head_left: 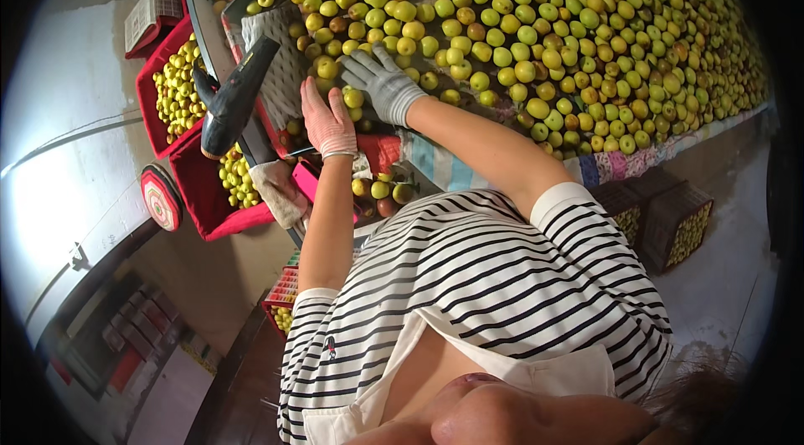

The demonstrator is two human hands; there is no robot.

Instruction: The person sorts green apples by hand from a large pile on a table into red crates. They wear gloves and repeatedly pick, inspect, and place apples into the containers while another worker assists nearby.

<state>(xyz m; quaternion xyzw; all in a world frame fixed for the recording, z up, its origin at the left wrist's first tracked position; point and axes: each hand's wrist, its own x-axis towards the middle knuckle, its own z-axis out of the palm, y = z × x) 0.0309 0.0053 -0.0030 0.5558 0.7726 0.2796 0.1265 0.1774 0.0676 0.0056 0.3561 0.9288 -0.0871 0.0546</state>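
Observation:
Small round yellow-green fruits (536, 35), some with brown patches, cover a wide sorting table and look like fresh jujubes. My left hand (328, 120), in a pinkish-white glove, is at the near left edge of the fruit with its fingers stretched out. Beside it my right hand (381, 85), in a grey glove, lies palm down with fingers spread, touching fruits. Neither hand is closed round a fruit. Just left of my hands is a white mesh-like sheet (280, 56) with raised bumps. Its underside is hidden.
A black hair-dryer-shaped object (234, 102) stands at the table's left edge. Beyond it are red-lined crates (222, 215) of fruit. A pink flat object (306, 181) and a pale cloth (280, 194) lie near my left forearm. Dark crates (670, 227) stand at lower right.

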